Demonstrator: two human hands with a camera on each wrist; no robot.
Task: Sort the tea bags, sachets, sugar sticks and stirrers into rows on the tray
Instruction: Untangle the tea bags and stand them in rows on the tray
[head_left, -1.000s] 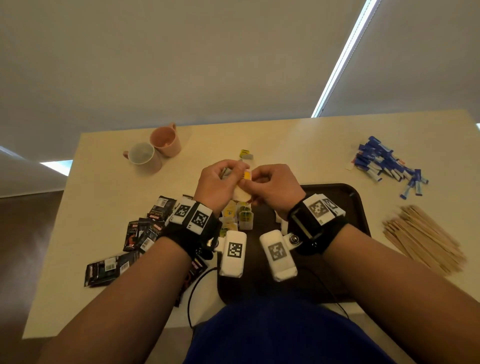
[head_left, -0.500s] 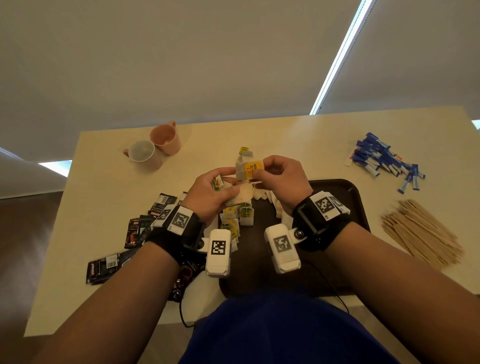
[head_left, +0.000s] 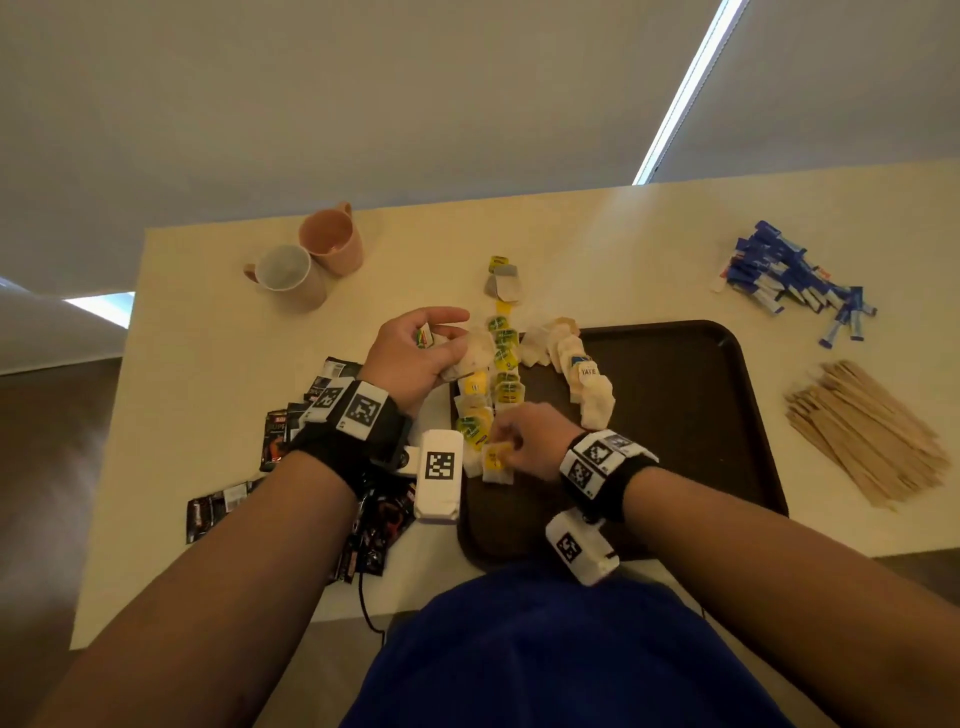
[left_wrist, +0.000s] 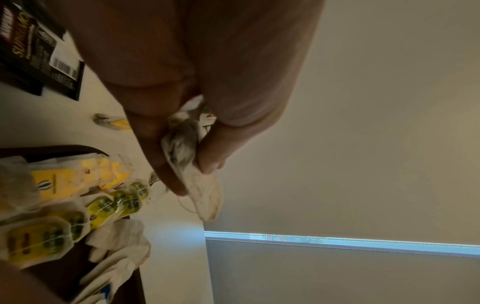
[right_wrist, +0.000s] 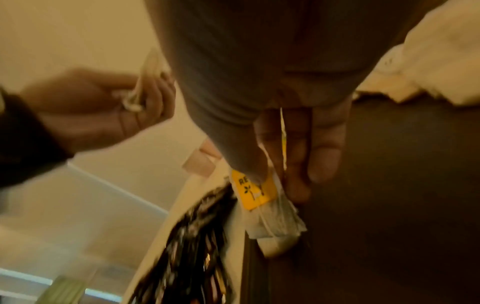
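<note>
A dark brown tray (head_left: 727, 415) lies before me with rows of tea bags (head_left: 506, 364) along its left side. My right hand (head_left: 511, 449) pinches a tea bag with a yellow tag (head_left: 496, 462) (right_wrist: 255, 191) low over the tray's near left part, at the end of a row. My left hand (head_left: 421, 348) hovers left of the tray's far corner, gripping a pale tea bag (left_wrist: 192, 160) between thumb and fingers, with a red-green tag (head_left: 425, 335) showing. Black sachets (head_left: 291, 431) lie left, blue sugar sticks (head_left: 795, 280) far right, wooden stirrers (head_left: 867, 431) right.
Two mugs, one pink (head_left: 332, 244) and one pale (head_left: 285, 275), stand at the table's far left. A lone tea bag (head_left: 504, 283) lies on the table beyond the tray. A black cable (head_left: 363, 587) hangs over the near table edge.
The hands have drawn apart. My right hand carried the yellow-tagged tea bag down and toward me to the tray's near left. My left hand stayed near the far corner with its own bag.
</note>
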